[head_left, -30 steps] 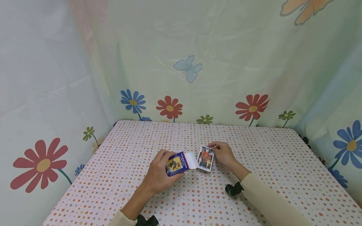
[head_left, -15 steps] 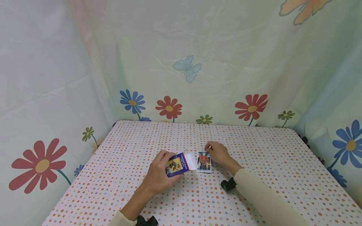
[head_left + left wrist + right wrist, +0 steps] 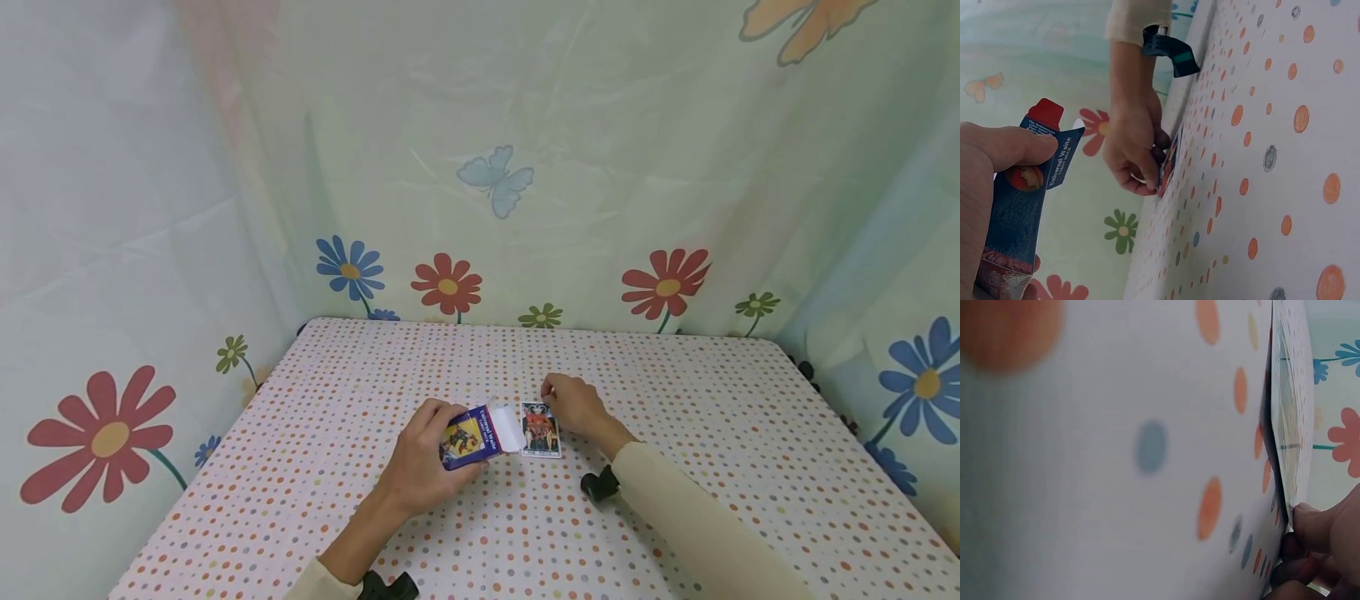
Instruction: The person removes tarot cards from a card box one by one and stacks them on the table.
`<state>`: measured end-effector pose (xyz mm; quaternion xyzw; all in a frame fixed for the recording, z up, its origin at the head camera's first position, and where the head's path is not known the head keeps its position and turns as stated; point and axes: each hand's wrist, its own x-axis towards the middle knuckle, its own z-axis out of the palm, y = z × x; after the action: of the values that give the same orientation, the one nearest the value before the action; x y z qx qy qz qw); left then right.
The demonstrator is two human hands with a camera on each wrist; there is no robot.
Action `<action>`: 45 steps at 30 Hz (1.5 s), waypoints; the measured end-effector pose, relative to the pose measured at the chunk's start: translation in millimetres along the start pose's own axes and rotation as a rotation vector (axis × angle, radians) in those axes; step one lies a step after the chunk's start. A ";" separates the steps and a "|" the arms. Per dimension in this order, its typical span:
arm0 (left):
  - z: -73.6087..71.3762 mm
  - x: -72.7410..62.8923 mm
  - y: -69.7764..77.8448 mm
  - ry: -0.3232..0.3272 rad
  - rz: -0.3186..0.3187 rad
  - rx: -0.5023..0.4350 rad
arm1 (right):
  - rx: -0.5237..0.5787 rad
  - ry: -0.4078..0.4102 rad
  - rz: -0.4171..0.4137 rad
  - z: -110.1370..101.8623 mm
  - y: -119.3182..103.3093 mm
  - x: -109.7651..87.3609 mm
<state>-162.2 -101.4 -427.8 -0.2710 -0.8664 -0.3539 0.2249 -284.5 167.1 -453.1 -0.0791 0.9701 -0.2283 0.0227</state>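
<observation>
Small blue card box (image 3: 470, 437) w/ white flap open to the right is gripped by curled left hand (image 3: 420, 467) at table centre, while picture-faced card (image 3: 540, 430) just right of flap, long axis near-far, is pinched at far edge by right hand (image 3: 573, 404)

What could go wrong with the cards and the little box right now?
The stack of picture cards is pinched only at its top edge by the right hand, so cards might slip and fan out over the dotted tablecloth. The white open flap of the blue cardboard card box in the left hand sits right beside the stack, so it could perhaps catch or bend.
</observation>
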 end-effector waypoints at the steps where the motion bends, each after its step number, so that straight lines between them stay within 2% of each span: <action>1: -0.2 0.3 0.2 -0.003 -0.001 -0.001 | -0.014 -0.003 -0.005 0.2 0.1 0.7; 7: -1.5 1.2 1.1 -0.012 -0.007 -0.001 | -0.076 -0.029 -0.029 -1.8 -4.0 2.8; 14: -1.7 1.0 2.2 -0.012 -0.011 0.014 | -0.097 -0.041 -0.028 -1.9 -4.5 3.5; 28: -2.0 -0.2 4.9 -0.017 -0.017 0.015 | -0.049 -0.026 -0.044 -1.0 -3.3 -6.6; 37: -0.8 0.7 4.7 -0.006 -0.007 0.012 | -0.021 -0.033 -0.067 -0.3 -1.8 -5.4; 45: -0.3 0.4 4.5 -0.006 -0.009 0.017 | 0.031 -0.005 -0.016 -0.6 -8.8 -6.7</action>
<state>-159.5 -98.8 -425.2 -0.2661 -0.8713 -0.3470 0.2229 -276.7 160.8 -448.6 -0.0870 0.9657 -0.2434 0.0247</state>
